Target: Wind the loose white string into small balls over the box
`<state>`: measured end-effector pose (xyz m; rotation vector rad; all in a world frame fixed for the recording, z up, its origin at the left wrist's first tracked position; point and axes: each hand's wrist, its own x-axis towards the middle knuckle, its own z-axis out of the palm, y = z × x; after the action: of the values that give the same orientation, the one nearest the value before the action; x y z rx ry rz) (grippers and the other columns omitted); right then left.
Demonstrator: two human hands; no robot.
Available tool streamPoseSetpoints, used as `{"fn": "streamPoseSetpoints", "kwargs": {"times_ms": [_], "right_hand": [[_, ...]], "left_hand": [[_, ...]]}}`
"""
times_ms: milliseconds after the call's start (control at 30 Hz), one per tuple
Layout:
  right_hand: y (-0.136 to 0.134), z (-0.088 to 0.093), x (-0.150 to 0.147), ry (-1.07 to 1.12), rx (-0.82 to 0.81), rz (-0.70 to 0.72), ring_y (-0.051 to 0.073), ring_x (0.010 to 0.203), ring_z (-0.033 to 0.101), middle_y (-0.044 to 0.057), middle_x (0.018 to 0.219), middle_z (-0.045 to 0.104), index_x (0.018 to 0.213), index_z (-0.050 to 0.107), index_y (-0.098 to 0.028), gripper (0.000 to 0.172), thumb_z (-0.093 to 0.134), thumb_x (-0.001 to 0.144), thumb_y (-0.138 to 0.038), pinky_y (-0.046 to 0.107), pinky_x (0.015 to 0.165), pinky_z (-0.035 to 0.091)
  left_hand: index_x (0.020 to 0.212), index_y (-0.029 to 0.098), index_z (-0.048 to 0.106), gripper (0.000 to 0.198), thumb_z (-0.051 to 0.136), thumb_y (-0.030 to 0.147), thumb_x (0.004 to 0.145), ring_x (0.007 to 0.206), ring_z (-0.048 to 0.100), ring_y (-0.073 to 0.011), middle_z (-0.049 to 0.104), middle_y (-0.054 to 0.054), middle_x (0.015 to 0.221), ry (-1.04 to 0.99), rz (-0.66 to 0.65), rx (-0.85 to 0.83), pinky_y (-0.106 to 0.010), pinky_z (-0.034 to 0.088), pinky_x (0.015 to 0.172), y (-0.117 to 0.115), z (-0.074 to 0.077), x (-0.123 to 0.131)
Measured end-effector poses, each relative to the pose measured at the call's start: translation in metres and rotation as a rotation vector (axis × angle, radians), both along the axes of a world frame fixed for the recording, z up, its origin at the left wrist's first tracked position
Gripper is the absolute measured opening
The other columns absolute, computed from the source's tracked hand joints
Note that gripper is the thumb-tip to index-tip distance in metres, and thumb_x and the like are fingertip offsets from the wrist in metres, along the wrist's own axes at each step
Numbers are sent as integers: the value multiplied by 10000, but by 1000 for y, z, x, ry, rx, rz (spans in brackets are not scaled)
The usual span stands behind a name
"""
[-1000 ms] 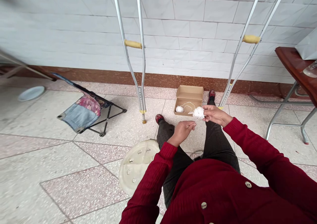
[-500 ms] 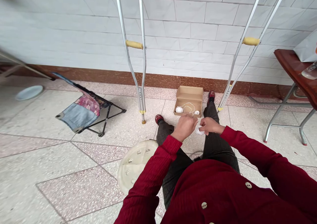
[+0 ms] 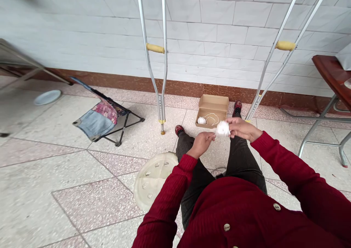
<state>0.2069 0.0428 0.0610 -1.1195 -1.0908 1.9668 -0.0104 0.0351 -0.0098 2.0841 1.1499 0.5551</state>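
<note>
Tiled room [image 3: 82, 32]; white glazed walls [image 3: 214, 28]; speckled stone floor [image 3: 93, 204]

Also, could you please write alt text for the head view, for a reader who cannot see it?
A seated person in a red cardigan holds a white bundle of string in the right hand, the left hand beside it, with an open cardboard box beyond on a tiled floor, between two aluminium crutches.
</note>
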Motion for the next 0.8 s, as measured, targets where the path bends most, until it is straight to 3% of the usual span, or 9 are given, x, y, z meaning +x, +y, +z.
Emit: {"fn": "streamPoseSetpoints", "kwargs": {"times_ms": [67, 133, 267, 367, 500, 600, 700, 800], "right_hand": [[-17, -10, -8, -73, -21, 200, 81, 463, 578, -1, 632, 654, 831, 658, -136, 241, 778, 649, -238, 155, 402, 462], [-27, -29, -13, -204, -42, 270, 86, 433, 570, -20, 559, 624, 750, 639, -142, 168, 754, 651, -212, 153, 379, 442], [-17, -68, -8, -514, 22, 108, 88, 355, 540, -44, 436, 571, 621, 584, -155, 154, 731, 605, -113, 137, 326, 370], [7, -80, -3, -583, 108, -130, 90, 331, 528, -51, 407, 550, 591, 563, -160, 200, 738, 568, -66, 140, 309, 354], [35, -68, -6, -526, 142, -373, 86, 410, 563, -24, 541, 622, 702, 560, -170, 160, 714, 665, -149, 163, 371, 455], [37, -47, -8, -346, 151, -487, 81, 445, 565, -11, 618, 646, 737, 572, -171, 197, 746, 649, -193, 169, 396, 478], [23, -26, -8, -95, 120, -384, 79, 486, 576, -2, 676, 664, 793, 619, -165, 249, 782, 639, -274, 163, 424, 483], [6, -15, -4, 23, 21, -89, 74, 501, 580, 4, 698, 668, 865, 651, -150, 315, 800, 636, -306, 154, 436, 472]], "left_hand": [[744, 172, 671, 318, 450, 268, 951, 778, 609, -175, 681, -39, 758, 75, 2, 76, -276, 425, 780, 10, 6, -7], [736, 177, 672, 310, 465, 268, 949, 806, 608, -186, 686, -50, 766, 145, -42, 176, -309, 416, 856, 18, 15, -11], [763, 173, 681, 282, 486, 271, 942, 848, 611, -204, 704, -74, 834, 213, -83, 322, -386, 357, 999, 24, 33, -6], [774, 175, 686, 269, 485, 247, 937, 839, 609, -204, 703, -73, 825, 180, -65, 316, -380, 362, 995, 18, 38, 9], [727, 181, 677, 299, 487, 280, 937, 779, 597, -199, 673, -54, 741, 134, -19, 200, -318, 421, 824, 6, 32, 23], [699, 184, 665, 329, 477, 300, 942, 738, 590, -177, 651, -25, 708, 88, 6, 110, -277, 414, 734, 0, 24, 21], [724, 184, 679, 314, 481, 296, 940, 764, 598, -165, 666, -16, 745, 20, -15, 51, -263, 421, 748, 1, 15, 13], [774, 172, 701, 263, 502, 252, 927, 813, 612, -181, 693, -46, 805, 28, -29, 51, -274, 432, 781, 8, 12, 7]]}}
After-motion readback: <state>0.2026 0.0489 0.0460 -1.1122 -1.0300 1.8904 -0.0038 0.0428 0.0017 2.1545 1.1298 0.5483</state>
